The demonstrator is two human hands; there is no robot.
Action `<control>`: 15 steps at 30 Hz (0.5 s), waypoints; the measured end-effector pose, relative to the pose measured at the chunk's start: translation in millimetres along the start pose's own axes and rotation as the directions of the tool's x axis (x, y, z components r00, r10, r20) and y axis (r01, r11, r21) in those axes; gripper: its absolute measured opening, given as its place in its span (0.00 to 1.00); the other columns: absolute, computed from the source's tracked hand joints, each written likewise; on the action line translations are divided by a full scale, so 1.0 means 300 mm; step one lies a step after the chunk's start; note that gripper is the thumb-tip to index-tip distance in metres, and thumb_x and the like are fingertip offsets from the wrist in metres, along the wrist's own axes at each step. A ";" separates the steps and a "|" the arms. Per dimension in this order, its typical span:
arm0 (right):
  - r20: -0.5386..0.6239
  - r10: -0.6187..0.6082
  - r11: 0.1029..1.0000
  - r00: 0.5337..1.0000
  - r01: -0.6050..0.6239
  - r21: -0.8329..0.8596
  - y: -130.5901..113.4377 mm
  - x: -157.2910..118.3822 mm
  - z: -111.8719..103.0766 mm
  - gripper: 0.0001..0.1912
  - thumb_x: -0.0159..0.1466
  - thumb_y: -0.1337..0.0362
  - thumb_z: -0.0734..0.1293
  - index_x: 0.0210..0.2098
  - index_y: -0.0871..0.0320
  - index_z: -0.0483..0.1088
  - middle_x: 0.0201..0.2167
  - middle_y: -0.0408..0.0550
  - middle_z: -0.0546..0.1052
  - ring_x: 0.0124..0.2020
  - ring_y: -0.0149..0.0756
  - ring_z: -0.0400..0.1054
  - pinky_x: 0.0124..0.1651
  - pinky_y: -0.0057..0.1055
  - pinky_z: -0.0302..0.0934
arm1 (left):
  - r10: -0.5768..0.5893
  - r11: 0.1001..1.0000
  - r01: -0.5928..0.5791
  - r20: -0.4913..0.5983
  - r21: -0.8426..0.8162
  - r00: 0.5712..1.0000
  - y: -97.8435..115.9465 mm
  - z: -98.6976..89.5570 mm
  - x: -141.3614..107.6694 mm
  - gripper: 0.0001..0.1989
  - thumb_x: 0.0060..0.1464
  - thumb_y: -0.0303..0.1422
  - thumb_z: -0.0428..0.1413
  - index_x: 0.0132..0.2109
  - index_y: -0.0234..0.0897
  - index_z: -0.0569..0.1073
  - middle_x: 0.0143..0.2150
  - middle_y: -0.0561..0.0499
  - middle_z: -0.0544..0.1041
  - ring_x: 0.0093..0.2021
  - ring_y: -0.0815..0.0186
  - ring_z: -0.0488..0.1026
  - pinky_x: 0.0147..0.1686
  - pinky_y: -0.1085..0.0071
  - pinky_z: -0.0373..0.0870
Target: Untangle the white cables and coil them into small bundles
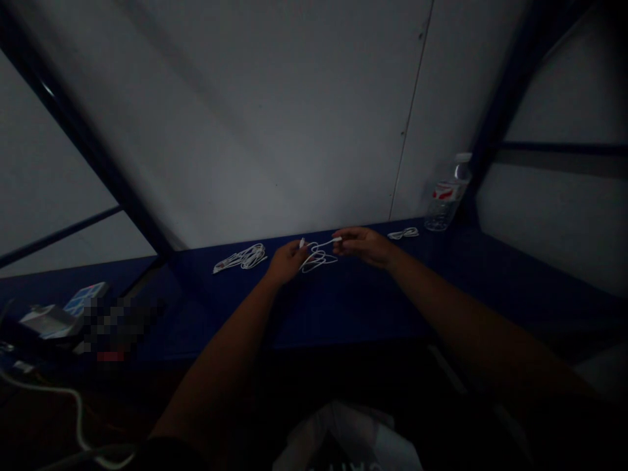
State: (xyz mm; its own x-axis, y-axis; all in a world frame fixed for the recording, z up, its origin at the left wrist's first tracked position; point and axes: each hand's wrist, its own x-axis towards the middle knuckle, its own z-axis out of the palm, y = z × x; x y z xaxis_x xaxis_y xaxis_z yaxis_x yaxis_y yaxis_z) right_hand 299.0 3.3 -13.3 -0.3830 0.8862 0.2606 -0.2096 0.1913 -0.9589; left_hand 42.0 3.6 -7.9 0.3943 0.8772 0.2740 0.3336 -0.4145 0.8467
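A loosely looped white cable lies between my hands over the blue shelf. My left hand is closed on one white end of it. The other end, a white connector, is pinched between the fingers of my right hand. To the left of my left hand rests a white cable bundle. A smaller white cable bundle lies to the right, beyond my right hand.
A clear plastic bottle with a red and white label stands at the back right, near a blue post. White boxes sit at the far left. A pale wall rises behind the shelf.
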 end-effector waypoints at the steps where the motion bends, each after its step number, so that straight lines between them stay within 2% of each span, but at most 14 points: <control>1: 0.002 -0.017 1.000 1.000 0.017 -0.017 0.003 0.000 0.004 0.23 0.52 0.58 0.77 0.45 0.58 0.74 0.37 0.49 0.80 0.40 0.38 0.76 0.46 0.37 0.70 | 0.001 1.000 -0.001 -0.004 -0.005 1.000 0.001 0.002 0.001 0.20 0.63 0.45 0.49 0.50 0.34 0.73 0.41 0.43 0.81 0.40 0.61 0.78 0.40 0.65 0.73; 3: -0.047 -0.059 0.996 0.997 0.055 -0.072 0.009 0.005 0.010 0.21 0.52 0.57 0.77 0.43 0.57 0.75 0.33 0.47 0.79 0.37 0.36 0.75 0.46 0.36 0.70 | 0.018 0.999 -0.016 -0.047 0.041 0.999 0.001 0.000 0.005 0.20 0.64 0.44 0.47 0.49 0.34 0.74 0.42 0.43 0.80 0.42 0.61 0.78 0.44 0.64 0.72; 6: -0.136 -0.129 0.988 0.982 0.115 -0.107 0.003 0.014 0.002 0.18 0.52 0.56 0.77 0.38 0.57 0.74 0.32 0.44 0.78 0.35 0.34 0.74 0.45 0.35 0.70 | 0.115 0.988 -0.092 -0.196 0.121 0.974 -0.005 -0.024 0.020 0.16 0.62 0.43 0.51 0.44 0.36 0.76 0.45 0.45 0.79 0.48 0.61 0.75 0.50 0.64 0.69; 8: -0.206 -0.168 0.986 0.964 0.161 -0.049 -0.016 0.016 -0.024 0.18 0.53 0.53 0.76 0.37 0.55 0.72 0.36 0.44 0.78 0.37 0.34 0.74 0.44 0.34 0.71 | 0.119 0.993 -0.120 -0.334 0.017 0.935 -0.011 -0.056 0.033 0.15 0.61 0.44 0.52 0.41 0.37 0.75 0.42 0.46 0.78 0.46 0.63 0.75 0.48 0.66 0.70; 9: -0.259 -0.182 0.983 0.949 0.186 -0.009 -0.030 0.014 -0.045 0.18 0.54 0.52 0.75 0.37 0.54 0.70 0.38 0.44 0.77 0.37 0.33 0.74 0.42 0.33 0.71 | 0.075 0.987 -0.126 -0.418 -0.095 0.905 -0.014 -0.077 0.041 0.16 0.62 0.45 0.51 0.42 0.37 0.73 0.38 0.48 0.77 0.41 0.65 0.75 0.43 0.68 0.71; 11: -0.392 -0.202 0.970 0.898 0.238 0.046 -0.058 0.006 -0.102 0.18 0.56 0.51 0.73 0.38 0.53 0.66 0.42 0.43 0.77 0.36 0.31 0.75 0.36 0.29 0.71 | -0.075 0.926 -0.160 -0.583 -0.341 0.809 -0.021 -0.130 0.052 0.16 0.63 0.46 0.47 0.44 0.39 0.69 0.29 0.53 0.71 0.28 0.70 0.71 0.32 0.73 0.69; 13: -0.538 -0.214 0.952 0.815 0.298 0.073 -0.083 -0.007 -0.175 0.16 0.58 0.52 0.71 0.39 0.52 0.64 0.43 0.42 0.77 0.32 0.28 0.74 0.29 0.24 0.68 | -0.227 0.849 -0.209 -0.692 -0.486 0.685 -0.032 -0.194 0.057 0.15 0.63 0.46 0.46 0.46 0.41 0.66 0.25 0.58 0.63 0.20 0.74 0.62 0.24 0.78 0.61; 15: -0.674 -0.218 0.913 0.706 0.392 0.115 -0.103 -0.020 -0.253 0.12 0.60 0.56 0.69 0.39 0.52 0.64 0.41 0.41 0.77 0.29 0.26 0.72 0.27 0.22 0.65 | -0.379 0.772 -0.224 -0.714 -0.594 0.589 -0.049 -0.267 0.053 0.12 0.64 0.44 0.46 0.47 0.42 0.64 0.25 0.59 0.61 0.18 0.76 0.57 0.21 0.79 0.56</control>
State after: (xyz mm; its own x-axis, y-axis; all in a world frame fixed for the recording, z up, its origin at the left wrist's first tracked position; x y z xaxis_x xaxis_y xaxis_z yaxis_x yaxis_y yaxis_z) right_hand 376.1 24.1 6.4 0.3820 0.8681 0.3171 -0.4445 0.4734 -0.7605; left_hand -25.3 43.0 20.7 -0.5055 0.8467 0.1663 -0.3396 -0.3725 0.8637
